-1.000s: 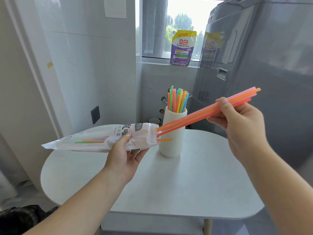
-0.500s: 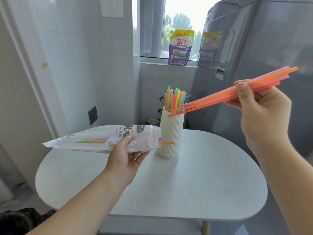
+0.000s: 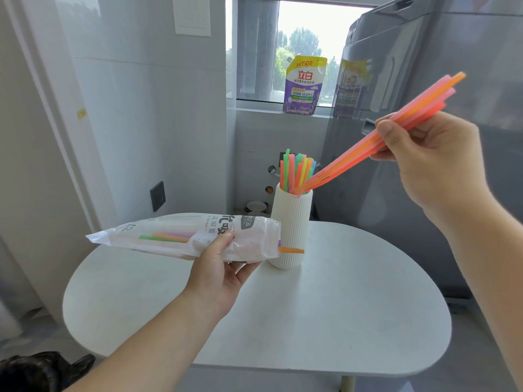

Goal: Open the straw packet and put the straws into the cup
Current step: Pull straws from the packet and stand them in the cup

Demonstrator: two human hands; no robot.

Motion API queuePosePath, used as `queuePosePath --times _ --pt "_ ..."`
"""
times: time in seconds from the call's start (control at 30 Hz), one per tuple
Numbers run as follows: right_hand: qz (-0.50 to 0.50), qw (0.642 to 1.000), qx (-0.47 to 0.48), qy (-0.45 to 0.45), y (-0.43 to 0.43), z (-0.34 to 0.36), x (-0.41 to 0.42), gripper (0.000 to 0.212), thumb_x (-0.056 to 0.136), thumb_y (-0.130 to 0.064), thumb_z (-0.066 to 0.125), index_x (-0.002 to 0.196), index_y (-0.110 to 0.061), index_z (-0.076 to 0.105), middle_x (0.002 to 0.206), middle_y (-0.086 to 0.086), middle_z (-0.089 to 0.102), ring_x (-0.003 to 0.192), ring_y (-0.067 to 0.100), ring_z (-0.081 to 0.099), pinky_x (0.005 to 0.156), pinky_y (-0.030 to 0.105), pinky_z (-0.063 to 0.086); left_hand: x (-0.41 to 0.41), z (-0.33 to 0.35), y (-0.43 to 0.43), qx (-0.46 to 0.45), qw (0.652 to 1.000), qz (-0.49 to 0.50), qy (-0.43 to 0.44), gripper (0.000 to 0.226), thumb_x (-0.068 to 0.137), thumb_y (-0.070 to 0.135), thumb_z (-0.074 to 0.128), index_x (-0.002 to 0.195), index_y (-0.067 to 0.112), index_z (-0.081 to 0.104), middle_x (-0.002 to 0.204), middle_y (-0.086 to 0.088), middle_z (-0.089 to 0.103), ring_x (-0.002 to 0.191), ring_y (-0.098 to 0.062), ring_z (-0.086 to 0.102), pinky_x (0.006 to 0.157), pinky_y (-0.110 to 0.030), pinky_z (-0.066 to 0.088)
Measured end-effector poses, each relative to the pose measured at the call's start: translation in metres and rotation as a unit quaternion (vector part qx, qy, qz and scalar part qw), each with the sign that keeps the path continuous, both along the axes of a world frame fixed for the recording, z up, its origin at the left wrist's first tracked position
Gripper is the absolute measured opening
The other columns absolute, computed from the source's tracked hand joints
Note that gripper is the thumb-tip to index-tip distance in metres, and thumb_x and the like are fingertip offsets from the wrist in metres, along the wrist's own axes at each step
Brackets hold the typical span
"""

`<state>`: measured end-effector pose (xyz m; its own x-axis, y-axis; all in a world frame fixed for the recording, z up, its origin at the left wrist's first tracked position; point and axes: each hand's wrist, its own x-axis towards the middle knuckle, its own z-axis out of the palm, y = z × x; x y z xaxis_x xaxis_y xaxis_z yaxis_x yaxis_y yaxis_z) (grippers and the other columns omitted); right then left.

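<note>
A white ribbed cup (image 3: 291, 227) stands on the round white table (image 3: 353, 306) and holds several upright coloured straws (image 3: 297, 171). My right hand (image 3: 433, 165) pinches a bunch of pink and orange straws (image 3: 368, 145), slanted down to the left, with their lower tips just inside the cup's mouth. My left hand (image 3: 218, 273) holds the clear straw packet (image 3: 181, 236) level, left of the cup. A few straws lie inside the packet, and an orange one (image 3: 291, 250) sticks out of its open right end in front of the cup.
A large grey appliance (image 3: 424, 80) stands close behind and right of the table. A purple detergent pouch (image 3: 304, 86) sits on the window sill. A tiled wall with a dark socket (image 3: 157, 196) rises on the left. A black bag (image 3: 42, 369) lies on the floor at lower left.
My right hand pulled the bunch of straws out of the packet, lifted it and tilted it steeper, bringing the tips into the cup's mouth. The left hand kept the packet nearly still.
</note>
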<state>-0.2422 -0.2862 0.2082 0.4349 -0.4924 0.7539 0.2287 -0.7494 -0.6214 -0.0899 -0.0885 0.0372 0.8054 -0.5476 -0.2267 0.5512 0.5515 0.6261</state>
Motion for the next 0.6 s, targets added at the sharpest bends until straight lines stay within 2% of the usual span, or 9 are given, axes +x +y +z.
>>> queuePosePath --times 0.2,0.37,0.5,0.6 --pt "-0.034 0.999 -0.012 0.026 -0.002 0.019 0.014 0.007 0.094 -0.023 0.068 0.088 -0.022 0.072 0.083 -0.009 0.075 0.07 0.011 0.076 0.068 0.025 0.062 -0.001 0.001 0.001 -0.001 1.0 0.0 0.003 0.024 0.097 0.014 0.065 0.122 0.015 0.065 0.093 -0.009 0.082 0.081 -0.023 0.08 0.06 -0.037 0.065" --pt "-0.047 0.998 0.004 0.031 -0.004 0.025 0.02 0.004 0.094 -0.027 0.07 0.093 -0.023 0.072 0.085 -0.01 0.075 0.069 0.007 0.075 0.064 0.022 0.062 -0.001 0.002 0.003 0.002 1.0 0.0 0.003 0.033 0.097 0.015 0.065 0.131 0.014 0.063 0.11 -0.013 0.078 0.089 -0.025 0.078 0.061 -0.037 0.065" --pt "-0.048 0.998 0.005 0.049 -0.006 0.023 0.025 0.004 0.092 -0.027 0.072 0.094 -0.024 0.073 0.085 -0.01 0.075 0.068 0.008 0.075 0.066 0.025 0.063 -0.001 0.001 0.004 -0.003 1.0 0.0 0.004 0.032 0.097 0.014 0.066 0.129 0.014 0.064 0.101 -0.01 0.08 0.081 -0.023 0.08 0.06 -0.037 0.064" --pt "-0.051 0.997 0.0 0.06 -0.006 0.023 0.027 0.005 0.091 -0.028 0.073 0.094 -0.024 0.073 0.085 -0.008 0.076 0.066 0.01 0.076 0.067 0.029 0.064 -0.001 0.002 0.004 -0.001 1.0 -0.004 0.005 0.033 0.097 0.014 0.065 0.13 0.014 0.064 0.102 -0.01 0.079 0.081 -0.023 0.08 0.061 -0.038 0.065"
